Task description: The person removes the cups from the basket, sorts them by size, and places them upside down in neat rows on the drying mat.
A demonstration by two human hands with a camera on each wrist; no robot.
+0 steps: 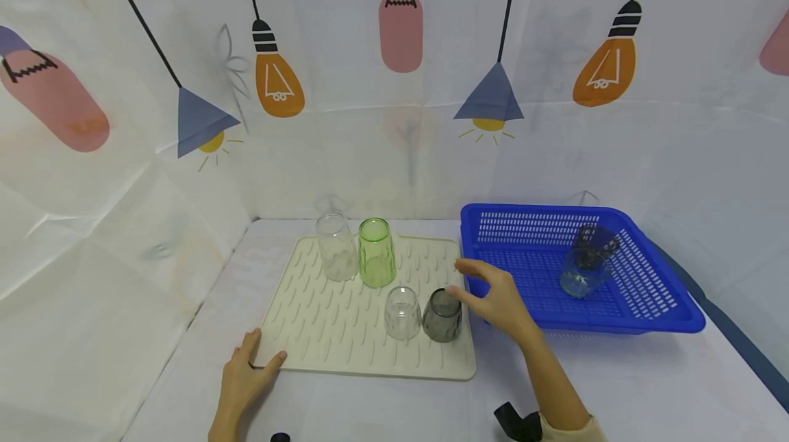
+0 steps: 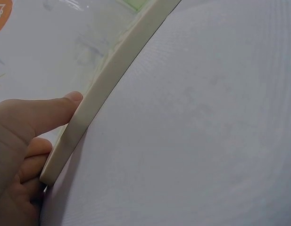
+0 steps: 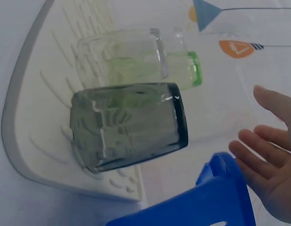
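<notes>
My left hand [image 1: 242,377] rests at the near left corner of a cream drying mat [image 1: 320,332], thumb and fingers spread and touching its edges. My right hand [image 1: 496,298] hovers just right of a smoky grey glass [image 1: 442,316], thumb and fingers apart. In the right wrist view a gap separates that hand [image 3: 268,150] from the grey glass [image 3: 128,129], whose thick base faces up. Left of it on the mat stands a short clear glass [image 1: 403,314]. Farther back are a tall green glass [image 1: 377,255] and a tall clear glass [image 1: 337,250].
A blue plastic basket [image 1: 511,322] stands right of the mat, close to its edge. Inside lie a clear bluish glass [image 1: 578,279] and a dark patterned item [image 1: 598,243], overlapping. A printed sheet [image 1: 370,147] hangs behind the white tabletop.
</notes>
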